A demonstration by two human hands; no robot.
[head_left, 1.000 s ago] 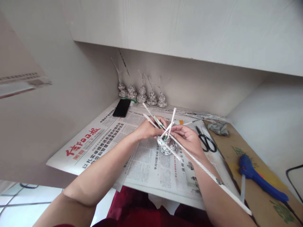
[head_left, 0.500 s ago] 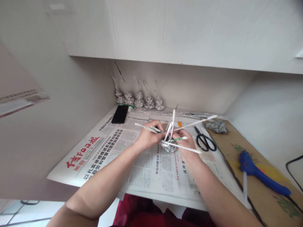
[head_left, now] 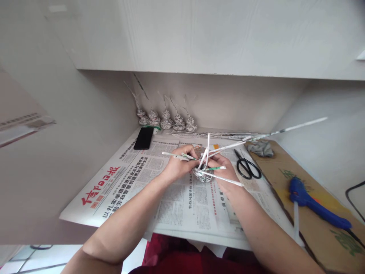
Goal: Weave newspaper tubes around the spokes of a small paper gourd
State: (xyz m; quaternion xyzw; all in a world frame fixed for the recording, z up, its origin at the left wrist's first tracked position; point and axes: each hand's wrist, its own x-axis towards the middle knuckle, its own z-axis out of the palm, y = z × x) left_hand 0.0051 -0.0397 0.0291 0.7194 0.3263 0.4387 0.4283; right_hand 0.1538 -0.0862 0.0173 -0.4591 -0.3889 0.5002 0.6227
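Note:
Between my hands, above the newspaper, is a small round woven paper piece (head_left: 203,175) made of rolled newspaper, with several paper tubes (head_left: 229,179) sticking out around it. My left hand (head_left: 181,164) is closed in a pinch at its left rim, thumb and fingers on the weave, with tube ends poking past the knuckles. On the other side my right hand (head_left: 225,170) is closed round the right rim; its fingertips are partly hidden behind the tubes. One long rolled tube (head_left: 299,125) slants from the piece far up to the right.
Newspaper (head_left: 131,182) covers the table. Gourd-shaped woven paper pieces (head_left: 165,120) stand along the back wall, near a black phone (head_left: 144,138) and a bundle of thin paper tubes (head_left: 222,134). Right are black scissors (head_left: 247,167), a grey cloth (head_left: 261,148) and a blue glue gun (head_left: 313,209) on cardboard (head_left: 278,167).
The long tube now reaches much farther up and right, where before no such length showed. Both hands stay at the woven piece. The view has shifted slightly.

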